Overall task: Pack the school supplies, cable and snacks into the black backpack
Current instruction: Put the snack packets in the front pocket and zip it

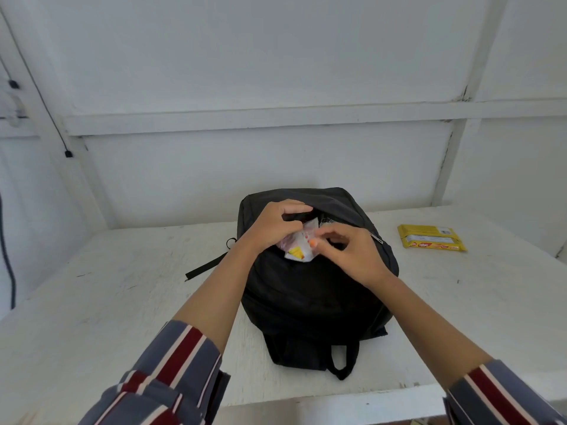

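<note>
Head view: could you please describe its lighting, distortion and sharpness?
In the head view, light is soft and even, with barely any shadow beside the black backpack; wide-angle distortion slants the wall beams; the backpack's fabric shows little detail; print on the snack packet and yellow packet is blurred.

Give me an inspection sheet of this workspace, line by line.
Surface: white table, scuffed.
Job's things: black backpack at centre, top unzipped; white snack packet half inside the opening; yellow snack packet on the table right of it, apart.
Clutter: nothing seen.
Hands: left hand grips the opening's edge; right hand pinches the white snack packet.
Cables: black cable runs down the left wall.
Surroundings: white panelled wall.
</note>
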